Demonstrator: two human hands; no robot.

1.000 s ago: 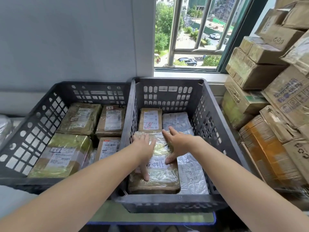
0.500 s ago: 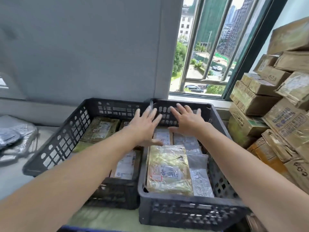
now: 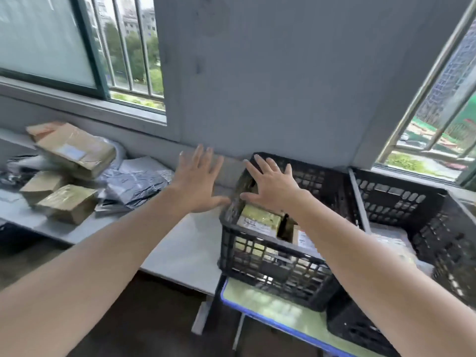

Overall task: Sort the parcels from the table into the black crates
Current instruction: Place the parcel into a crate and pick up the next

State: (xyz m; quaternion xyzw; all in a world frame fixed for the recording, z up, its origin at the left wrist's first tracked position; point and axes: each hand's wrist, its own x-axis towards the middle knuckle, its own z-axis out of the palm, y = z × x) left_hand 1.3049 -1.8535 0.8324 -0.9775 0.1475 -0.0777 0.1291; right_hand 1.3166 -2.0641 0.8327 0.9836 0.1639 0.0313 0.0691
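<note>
Both my arms reach forward, palms down. My left hand [image 3: 198, 181] is spread wide, fingers straight and fanned apart, thumb pointing toward the left black crate [image 3: 270, 256]. It holds nothing and hovers just left of that crate, over the grey table [image 3: 185, 248]; I cannot tell whether it touches the surface. My right hand [image 3: 270, 186] is also flat, splayed and empty. It hangs above the crate's far left corner, thumb near the crate's left rim.

Inside the crate, just below my right hand, lies a brown parcel [image 3: 260, 220] wrapped in yellowish tape with a white label, among other parcels. Well to the left of the crate, on the table, is a heap of brown cardboard boxes [image 3: 74, 150]. Between them and the crate lie crumpled grey plastic mailers [image 3: 134, 184]. Just right of the crate stands a second black crate [image 3: 401, 199]. The left crate rests on a green desk [image 3: 278, 310] with a blue edge.
</note>
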